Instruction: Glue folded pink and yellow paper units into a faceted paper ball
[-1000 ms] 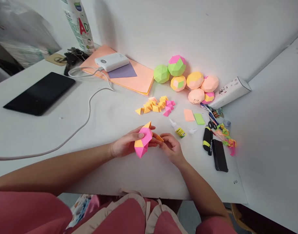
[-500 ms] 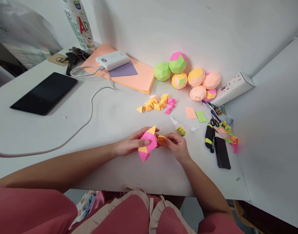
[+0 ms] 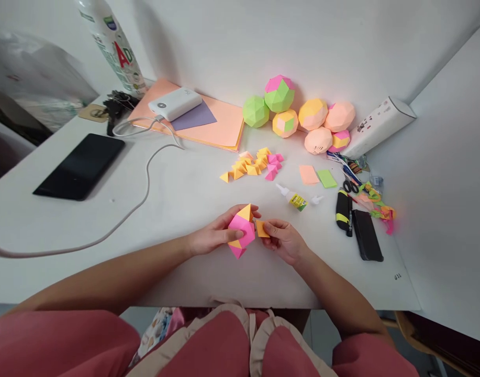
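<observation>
My left hand is closed around a pink and orange folded paper model, its thumb pressed on a pink face. Pointed orange and pink corners stick out at the model's top and bottom. Between thumb and fingers, my right hand pinches a small orange paper piece close to the model's right side. Whether the two papers touch I cannot tell. Beyond the hands lie several folded orange paper units with pink paper units beside them. A glue bottle lies on its side, its white cap off nearby.
Finished paper balls sit against the wall. Peach and green paper squares, scissors, a cutter and a black phone-like object lie at right. A white cable crosses the left side near a black tablet.
My right hand has drawn slightly away from the model, and the orange piece now shows its flat face. The whole view has shifted a little.
</observation>
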Demonstrator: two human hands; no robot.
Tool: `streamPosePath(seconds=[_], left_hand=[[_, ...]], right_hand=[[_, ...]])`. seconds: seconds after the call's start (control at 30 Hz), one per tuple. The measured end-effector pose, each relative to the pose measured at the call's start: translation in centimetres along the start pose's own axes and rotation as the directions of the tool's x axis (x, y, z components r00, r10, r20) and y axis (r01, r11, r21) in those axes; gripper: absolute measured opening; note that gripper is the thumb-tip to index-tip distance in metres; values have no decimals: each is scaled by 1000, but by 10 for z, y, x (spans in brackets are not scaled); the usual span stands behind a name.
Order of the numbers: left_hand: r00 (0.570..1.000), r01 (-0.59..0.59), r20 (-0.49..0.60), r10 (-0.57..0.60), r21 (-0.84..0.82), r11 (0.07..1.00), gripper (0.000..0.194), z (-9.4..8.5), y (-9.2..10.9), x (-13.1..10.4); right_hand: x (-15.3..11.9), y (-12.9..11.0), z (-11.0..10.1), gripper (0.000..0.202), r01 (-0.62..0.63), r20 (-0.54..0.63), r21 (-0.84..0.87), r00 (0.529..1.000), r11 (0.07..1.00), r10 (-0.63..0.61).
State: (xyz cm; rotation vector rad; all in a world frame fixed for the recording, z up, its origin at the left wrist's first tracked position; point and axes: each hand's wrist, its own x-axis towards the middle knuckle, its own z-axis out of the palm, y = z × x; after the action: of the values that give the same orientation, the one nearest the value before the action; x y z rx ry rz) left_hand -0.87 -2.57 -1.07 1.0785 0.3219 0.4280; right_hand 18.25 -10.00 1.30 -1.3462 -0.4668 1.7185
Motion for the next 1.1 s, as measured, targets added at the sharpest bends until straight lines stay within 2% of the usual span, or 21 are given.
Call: streamPosePath(seconds=[0.43, 0.73, 1.1], left_hand=[[999, 3, 48, -6, 64, 998, 52, 1, 0, -2], [998, 8, 58, -10, 50, 999, 51, 3, 0, -1], [997, 46, 58, -50, 79, 996, 51, 0, 0, -1]], right_hand=[[2, 9, 1, 30, -52, 44, 95, 998, 994, 48], [1, 11, 1, 26, -47, 105, 116, 994, 992, 35], [-3, 8, 3, 27, -40, 104, 109, 994, 993, 29]])
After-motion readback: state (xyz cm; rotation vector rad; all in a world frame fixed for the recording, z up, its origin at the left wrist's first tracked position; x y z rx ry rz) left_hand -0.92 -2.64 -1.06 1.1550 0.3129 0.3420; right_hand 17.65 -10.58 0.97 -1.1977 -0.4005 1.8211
